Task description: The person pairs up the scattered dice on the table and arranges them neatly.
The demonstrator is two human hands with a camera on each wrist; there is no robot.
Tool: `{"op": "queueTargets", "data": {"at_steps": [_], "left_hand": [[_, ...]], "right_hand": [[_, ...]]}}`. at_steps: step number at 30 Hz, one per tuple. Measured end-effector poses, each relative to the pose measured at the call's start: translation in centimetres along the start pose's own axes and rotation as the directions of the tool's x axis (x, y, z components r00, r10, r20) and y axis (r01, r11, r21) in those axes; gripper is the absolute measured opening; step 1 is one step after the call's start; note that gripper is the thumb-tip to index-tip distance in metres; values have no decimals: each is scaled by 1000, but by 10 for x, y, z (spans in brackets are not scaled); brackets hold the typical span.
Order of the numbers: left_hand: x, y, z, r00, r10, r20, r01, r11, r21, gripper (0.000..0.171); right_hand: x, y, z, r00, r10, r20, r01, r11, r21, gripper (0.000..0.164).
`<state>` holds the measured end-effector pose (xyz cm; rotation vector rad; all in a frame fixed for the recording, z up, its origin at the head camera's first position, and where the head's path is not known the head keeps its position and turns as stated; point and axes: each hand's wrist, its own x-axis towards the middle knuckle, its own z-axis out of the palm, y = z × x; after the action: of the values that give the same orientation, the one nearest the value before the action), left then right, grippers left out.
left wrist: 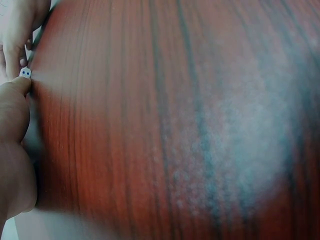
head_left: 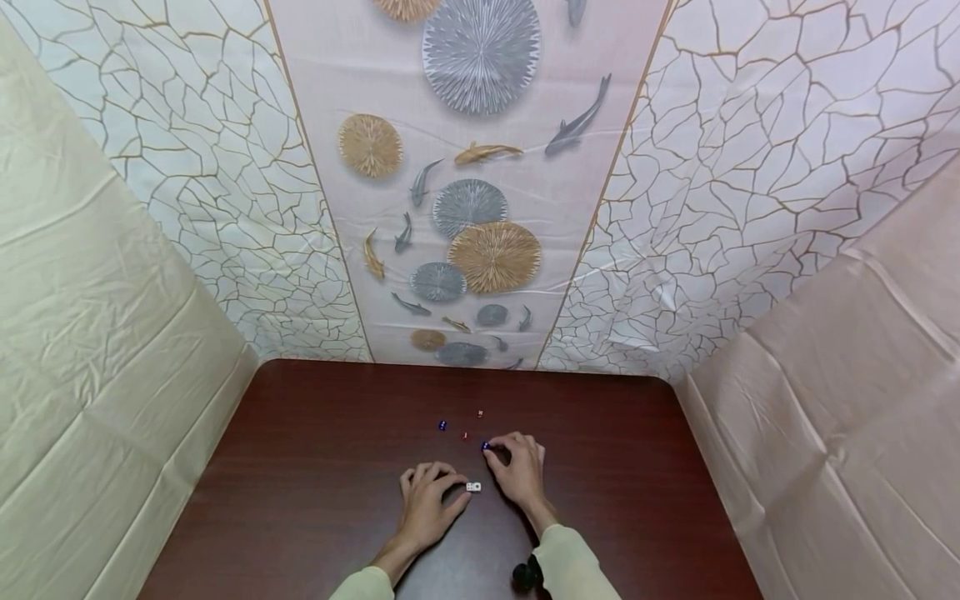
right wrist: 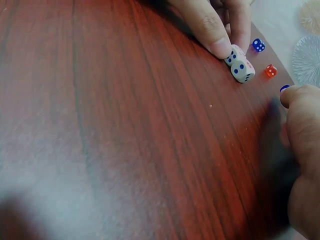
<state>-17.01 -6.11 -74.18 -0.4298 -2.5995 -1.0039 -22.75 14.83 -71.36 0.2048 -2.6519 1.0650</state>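
Two white dice (head_left: 473, 487) stand side by side, touching, on the dark wood table. My left hand (head_left: 429, 508) pinches the left one between thumb and index finger; the other white die (right wrist: 243, 71) sits just beyond the fingertips. Further forward and to the right, my right hand (head_left: 522, 477) pinches a blue die (head_left: 485, 446) between thumb and index finger. In the right wrist view the hand mostly covers that blue die (right wrist: 284, 88). A red die (head_left: 465, 436) lies just left of it, and a second blue die (head_left: 442, 426) farther left.
Another small reddish die (head_left: 480, 413) lies farthest back on the table (head_left: 337, 433). A black round object (head_left: 523, 577) is beside the right sleeve (head_left: 573, 562). Patterned cloth (head_left: 465, 150) hangs behind the table, and pale cloth walls flank both sides.
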Motion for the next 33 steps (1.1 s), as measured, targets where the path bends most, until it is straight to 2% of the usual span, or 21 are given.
{"op": "queueTargets", "data": {"at_steps": [12,18,24,28,33], "left_hand": [[1,3,0,999,33,-40,-32,999,16,22],[1,5,-2,1000,12,-17,-11,1000,25,21],[1,5,-1,1000,4,-6,-4,1000,31,20],[1,3,0,1000,9,-16,-8,1000,28,20],[1,3,1,1000,16,-25,-15,999,37,21]], "right_hand": [[-11,0,-7,996,-79,32,80,997,-13,13],[-16,0,-8,990,-121,73,123,992,-20,11],[-18,-2,-7,986,-130,104,132,991,-5,12],[-20,0,-5,985,-148,86,149,989,-5,12],[-21,4,-1,977,-209,28,210,978,-9,13]]}}
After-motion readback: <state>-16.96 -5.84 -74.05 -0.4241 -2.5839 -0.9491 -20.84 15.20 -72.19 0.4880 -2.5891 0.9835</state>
